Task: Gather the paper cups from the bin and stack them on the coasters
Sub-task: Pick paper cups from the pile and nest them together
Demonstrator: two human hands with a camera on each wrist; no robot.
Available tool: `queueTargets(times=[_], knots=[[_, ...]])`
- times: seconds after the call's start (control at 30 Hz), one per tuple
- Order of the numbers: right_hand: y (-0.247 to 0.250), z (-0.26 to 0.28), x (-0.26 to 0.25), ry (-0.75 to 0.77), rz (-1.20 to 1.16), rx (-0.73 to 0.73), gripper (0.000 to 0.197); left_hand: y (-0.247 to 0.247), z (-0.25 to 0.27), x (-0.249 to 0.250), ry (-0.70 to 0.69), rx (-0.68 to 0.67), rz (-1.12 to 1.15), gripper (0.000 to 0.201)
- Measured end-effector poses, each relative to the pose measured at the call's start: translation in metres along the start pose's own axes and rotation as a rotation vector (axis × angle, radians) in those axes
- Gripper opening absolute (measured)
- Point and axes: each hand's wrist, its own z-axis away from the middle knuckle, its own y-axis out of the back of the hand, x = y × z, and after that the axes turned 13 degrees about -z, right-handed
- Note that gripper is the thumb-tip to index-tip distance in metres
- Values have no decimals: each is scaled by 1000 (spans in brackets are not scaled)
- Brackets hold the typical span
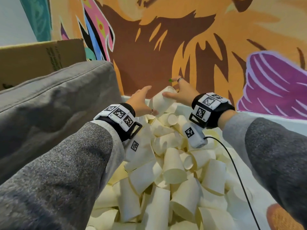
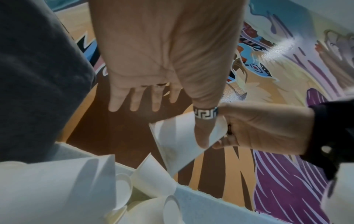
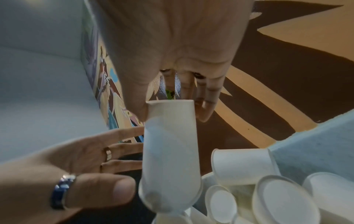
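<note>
Head view, paper cup [image 1: 162, 101] between both hands

Both arms reaching forward, right hand [image 1: 180, 92] pinching with thumb and fingers, left hand [image 1: 141, 101] flat, fingers straight

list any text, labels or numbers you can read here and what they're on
No text can be read in full.
Cardboard box: dark green printed lines on its side, too blurred to read.
Left wristband: black-and-white square marker codes, with tiny characters beside them too small to read.
Right wristband: the same kind of marker codes, no legible words.
Paper cups: plain, no print.
Ring on the left thumb: a key pattern, not lettering.
</note>
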Motion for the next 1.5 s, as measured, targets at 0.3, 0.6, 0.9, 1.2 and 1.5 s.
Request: queueTargets(times=[0.3, 0.6, 0.9, 1.2, 1.5], knots=[[-5, -21, -9, -107, -415, -167, 52, 5, -10, -5, 21, 50, -48, 68], [-21, -63, 37, -246, 222, -178, 67, 17, -22, -38, 208, 100, -87, 57], [-50, -88, 63, -249, 586, -232, 84, 14, -33, -59, 256, 104, -62, 57], [-59, -95, 80, -199, 600, -177, 95, 5, -37, -63, 262, 97, -25, 56], [-41, -91, 67, -119, 387, -67, 97, 5, -38, -60, 263, 108, 3, 59]])
